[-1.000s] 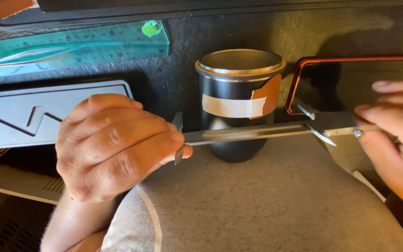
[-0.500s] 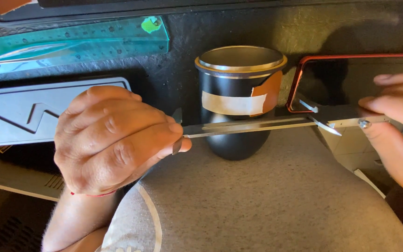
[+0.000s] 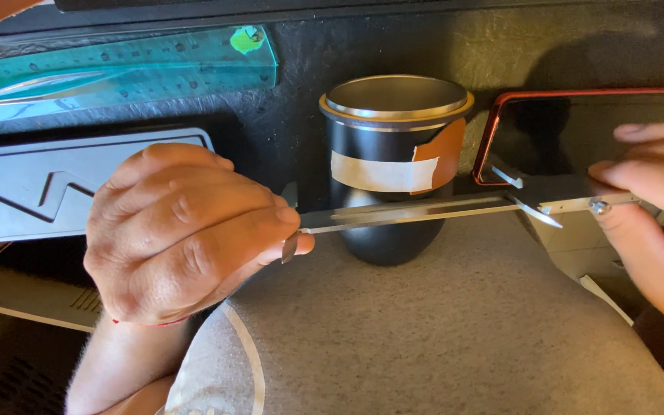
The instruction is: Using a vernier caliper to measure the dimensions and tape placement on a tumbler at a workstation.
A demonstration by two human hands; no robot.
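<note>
Gripping steel caliper [image 3: 424, 211] across black cup [image 3: 390, 165]; left hand [image 3: 186, 230] clamped on beam end, right hand [image 3: 655, 223] pinching slider (jaws wide); measuring step under way.

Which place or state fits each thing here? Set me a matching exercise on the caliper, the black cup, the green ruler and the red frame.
Things:
1. metal caliper
2. black cup
3. green ruler
4. red wire frame

Places or states:
A. lies flat at the upper left
B. stands upright, with pale and brown tape on its side
C. held level between the left hand and the right hand, in front of the cup
D. just right of the cup, behind the caliper's jaws

Pairs: 1-C, 2-B, 3-A, 4-D
</note>
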